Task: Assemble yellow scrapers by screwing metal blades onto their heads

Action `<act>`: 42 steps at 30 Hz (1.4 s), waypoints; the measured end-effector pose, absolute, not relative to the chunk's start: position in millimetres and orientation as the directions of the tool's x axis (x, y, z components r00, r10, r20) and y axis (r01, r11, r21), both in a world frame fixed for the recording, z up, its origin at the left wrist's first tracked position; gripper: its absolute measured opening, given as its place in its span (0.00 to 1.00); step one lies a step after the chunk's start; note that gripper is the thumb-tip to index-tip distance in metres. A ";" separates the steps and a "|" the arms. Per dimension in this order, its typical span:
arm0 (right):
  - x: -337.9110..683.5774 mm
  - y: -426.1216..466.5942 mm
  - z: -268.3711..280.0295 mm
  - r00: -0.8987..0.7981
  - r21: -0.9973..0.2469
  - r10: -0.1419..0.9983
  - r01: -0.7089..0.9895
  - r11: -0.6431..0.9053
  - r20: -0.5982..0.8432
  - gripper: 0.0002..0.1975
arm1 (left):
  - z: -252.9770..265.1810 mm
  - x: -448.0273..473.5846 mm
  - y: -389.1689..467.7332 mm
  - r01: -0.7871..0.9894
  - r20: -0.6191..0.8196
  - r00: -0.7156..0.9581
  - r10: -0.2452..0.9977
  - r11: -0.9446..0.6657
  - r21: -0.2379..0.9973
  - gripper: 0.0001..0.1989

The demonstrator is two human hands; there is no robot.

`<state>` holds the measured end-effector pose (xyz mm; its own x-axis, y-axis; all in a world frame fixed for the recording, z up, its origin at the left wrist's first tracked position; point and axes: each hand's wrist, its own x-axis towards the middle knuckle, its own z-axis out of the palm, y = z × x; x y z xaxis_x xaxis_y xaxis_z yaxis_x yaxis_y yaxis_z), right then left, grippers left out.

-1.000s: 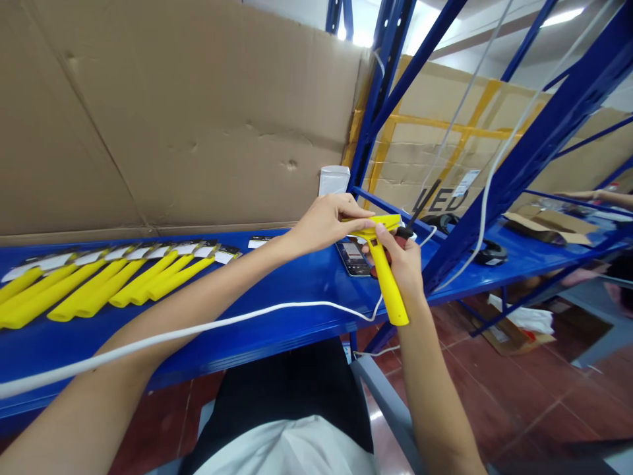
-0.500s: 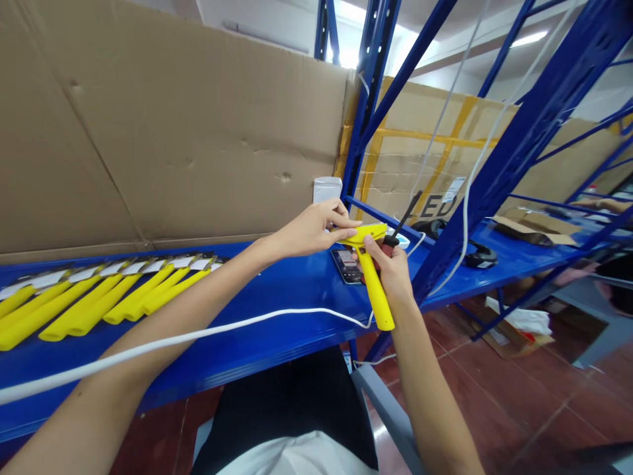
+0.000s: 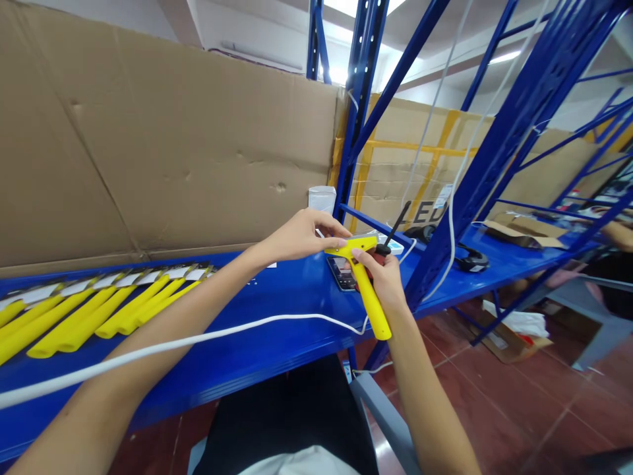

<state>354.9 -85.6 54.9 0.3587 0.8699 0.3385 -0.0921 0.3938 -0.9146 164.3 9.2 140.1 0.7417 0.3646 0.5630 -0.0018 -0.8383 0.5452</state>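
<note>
A yellow scraper is held over the blue bench, its wide head away from me and its handle slanting down toward me. My left hand pinches the left end of the head between thumb and fingers. My right hand grips the scraper near its neck, thumb on top. A screwdriver with a dark shaft and a red and black handle is also in my right hand, pointing up and away. A clear strip shows along the head's far edge. Beneath the hands lies a phone, partly covered.
Several similar yellow scrapers lie in a row at the left. A white cable crosses in front of my left forearm. Cardboard backs the bench; a blue rack post rises at right. Headphones lie beyond it.
The scraper's head has turned so its broad face shows more fully. Both hands keep hold of it, and the screwdriver stays in my right hand. The whole view has shifted slightly.
</note>
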 end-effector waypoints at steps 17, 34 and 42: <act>348.2 -85.4 50.5 0.146 -0.915 0.920 -0.130 0.382 0.363 0.23 | 156.5 148.5 3.1 0.083 0.463 0.776 0.429 -0.796 0.599 0.09; 343.9 -84.0 49.5 0.153 -0.923 0.924 -0.111 0.369 0.351 0.20 | 164.5 139.0 0.9 0.105 0.417 0.822 0.388 -0.822 0.559 0.11; 342.8 -86.0 51.8 0.182 -0.931 0.923 -0.074 0.358 0.340 0.19 | 167.9 137.4 -0.1 0.104 0.432 0.821 0.374 -0.842 0.530 0.10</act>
